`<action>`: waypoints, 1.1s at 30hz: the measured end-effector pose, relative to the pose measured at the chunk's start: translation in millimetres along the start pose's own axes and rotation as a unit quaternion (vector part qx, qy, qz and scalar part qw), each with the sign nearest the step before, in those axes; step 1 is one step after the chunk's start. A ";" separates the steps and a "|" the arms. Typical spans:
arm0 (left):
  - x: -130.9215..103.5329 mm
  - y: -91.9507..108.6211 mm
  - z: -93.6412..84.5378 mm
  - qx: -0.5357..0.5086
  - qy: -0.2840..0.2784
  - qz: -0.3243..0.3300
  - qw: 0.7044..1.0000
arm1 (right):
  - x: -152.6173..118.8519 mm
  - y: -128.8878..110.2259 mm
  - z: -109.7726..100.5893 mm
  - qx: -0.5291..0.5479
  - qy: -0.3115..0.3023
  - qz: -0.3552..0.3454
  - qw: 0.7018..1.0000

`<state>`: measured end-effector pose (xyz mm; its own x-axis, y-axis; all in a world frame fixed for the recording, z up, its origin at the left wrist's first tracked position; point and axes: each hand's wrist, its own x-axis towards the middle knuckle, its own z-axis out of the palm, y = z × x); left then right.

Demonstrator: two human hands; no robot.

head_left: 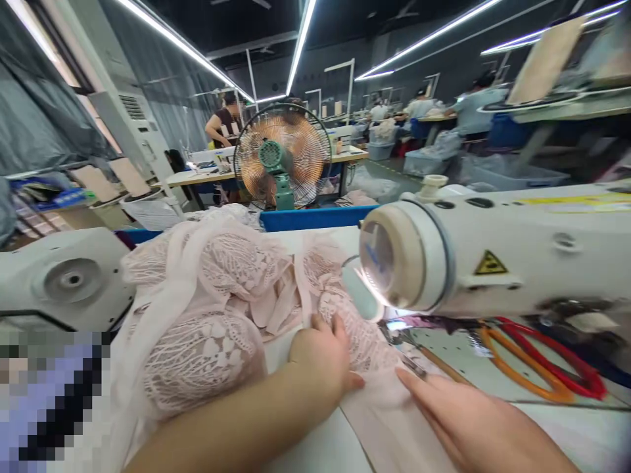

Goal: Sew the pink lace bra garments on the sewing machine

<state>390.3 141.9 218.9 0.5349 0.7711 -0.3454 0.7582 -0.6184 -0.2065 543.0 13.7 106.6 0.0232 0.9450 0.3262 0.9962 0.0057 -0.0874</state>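
Observation:
A pale pink lace bra piece (357, 335) lies on the machine bed, its lace reaching to the needle area of the sewing machine (522, 249). My left hand (320, 358) rests on its left edge, fingers spread and thumb pointing right. At the near right edge, my right hand (463, 414) has its fingers together on the pale cloth; the grip is partly hidden. A pile of pale pink lace bras (207, 348), with moulded cups and straps, sits left of my left hand. The machine's lamp glows beside the needle, which is hard to make out.
Orange-handled scissors (522, 368) and a red-handled pair (562, 355) lie right of the needle area. Another machine head (69, 279) stands at left. Beyond the table are a large fan (283, 154), a blue bin edge (315, 218) and people at other machines.

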 end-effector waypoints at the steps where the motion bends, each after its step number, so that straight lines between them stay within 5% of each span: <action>1: -0.3 -0.4 -2.5 0.007 -0.005 0.005 1.000 | 2.0 -3.6 -8.1 -0.013 -0.012 0.005 1.000; 10: -5.6 -2.5 -7.8 0.035 0.002 0.027 0.999 | 6.8 -8.4 -14.7 -0.070 -0.031 -0.021 0.997; 19: -5.9 -8.8 -5.6 0.095 0.009 0.119 0.988 | 10.0 -8.8 -14.4 -0.099 -0.041 -0.044 0.993; 27: -1.6 -11.5 5.6 0.036 0.036 0.166 0.985 | 21.7 -20.3 -32.7 -0.084 -0.187 0.032 0.978; 33: -1.1 -12.6 5.6 0.025 0.055 0.171 0.983 | 14.4 -14.8 -18.0 -0.094 -0.137 0.039 0.985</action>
<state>378.0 147.9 216.8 0.7950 0.5260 -0.3022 0.5088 -0.8494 -0.1401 530.1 21.4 129.5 0.1028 0.9931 0.0569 0.9909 -0.1073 0.0819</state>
